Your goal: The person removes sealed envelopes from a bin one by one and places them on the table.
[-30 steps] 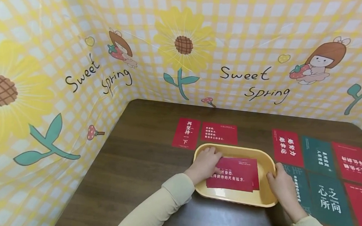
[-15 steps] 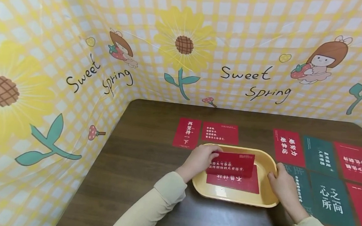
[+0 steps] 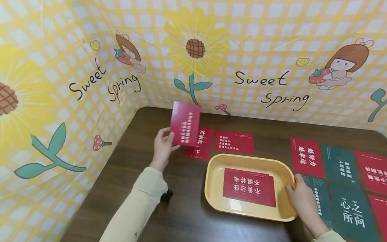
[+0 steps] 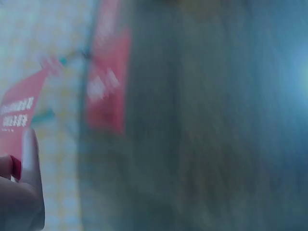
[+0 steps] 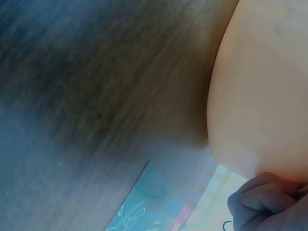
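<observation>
My left hand (image 3: 163,149) pinches a red card (image 3: 184,124) by its lower left edge, held upright above the far left of the table. White lettering runs up the card, and in the left wrist view the card (image 4: 18,108) shows between thumb and fingers. Behind it, a red card with large white characters (image 3: 199,151) lies partly covered in the head view. My right hand (image 3: 304,202) grips the right rim of a yellow tray (image 3: 215,205). Inside that tray lie stacked red cards (image 3: 250,187), the top one printed upside down to me.
Another red card (image 3: 234,142) lies behind the tray. To the right, red and green cards are laid out in rows, among them a green card (image 3: 353,214) and a red card (image 3: 307,158). A checked cloth (image 3: 266,47) hangs along the table's back and left edges.
My left hand has lifted the top red card out of the tray and carried it left and back, turning it upright. Another red card now shows on top. The right hand stays on the rim.
</observation>
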Demonstrator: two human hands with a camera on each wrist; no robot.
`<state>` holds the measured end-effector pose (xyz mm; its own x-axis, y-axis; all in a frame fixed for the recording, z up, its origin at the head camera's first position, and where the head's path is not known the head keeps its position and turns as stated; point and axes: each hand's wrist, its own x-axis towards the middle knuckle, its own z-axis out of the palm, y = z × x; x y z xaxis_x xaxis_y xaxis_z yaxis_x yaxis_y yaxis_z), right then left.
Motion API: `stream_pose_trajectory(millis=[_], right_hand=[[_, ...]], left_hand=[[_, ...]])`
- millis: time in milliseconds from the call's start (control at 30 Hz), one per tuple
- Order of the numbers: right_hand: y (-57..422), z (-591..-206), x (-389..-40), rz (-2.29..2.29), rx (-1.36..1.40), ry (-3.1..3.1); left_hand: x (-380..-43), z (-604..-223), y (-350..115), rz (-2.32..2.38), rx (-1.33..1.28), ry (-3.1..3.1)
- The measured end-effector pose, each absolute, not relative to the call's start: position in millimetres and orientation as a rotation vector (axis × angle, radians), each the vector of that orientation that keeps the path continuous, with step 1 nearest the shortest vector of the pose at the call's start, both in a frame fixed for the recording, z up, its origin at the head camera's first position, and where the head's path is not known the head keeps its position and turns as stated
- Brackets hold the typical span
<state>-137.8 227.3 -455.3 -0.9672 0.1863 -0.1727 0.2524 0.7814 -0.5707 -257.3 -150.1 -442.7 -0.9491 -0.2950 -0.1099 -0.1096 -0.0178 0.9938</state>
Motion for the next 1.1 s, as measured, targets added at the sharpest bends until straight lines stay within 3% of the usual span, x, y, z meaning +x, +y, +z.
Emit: stream_pose_trajectory(millis=[367, 633, 1100], right_hand=[[228, -458, -137, -0.937, 0.340, 2.879], [231, -458, -136, -0.939, 0.346, 2.864], [229, -458, -139, -0.940, 0.371, 2.858]], left_hand=[[-260, -477, -201, -1.988, 0.735, -2.155], [-262, -487, -201, -1.191, 0.622, -2.587], [-263, -486, -198, -0.922, 0.606, -2.824]])
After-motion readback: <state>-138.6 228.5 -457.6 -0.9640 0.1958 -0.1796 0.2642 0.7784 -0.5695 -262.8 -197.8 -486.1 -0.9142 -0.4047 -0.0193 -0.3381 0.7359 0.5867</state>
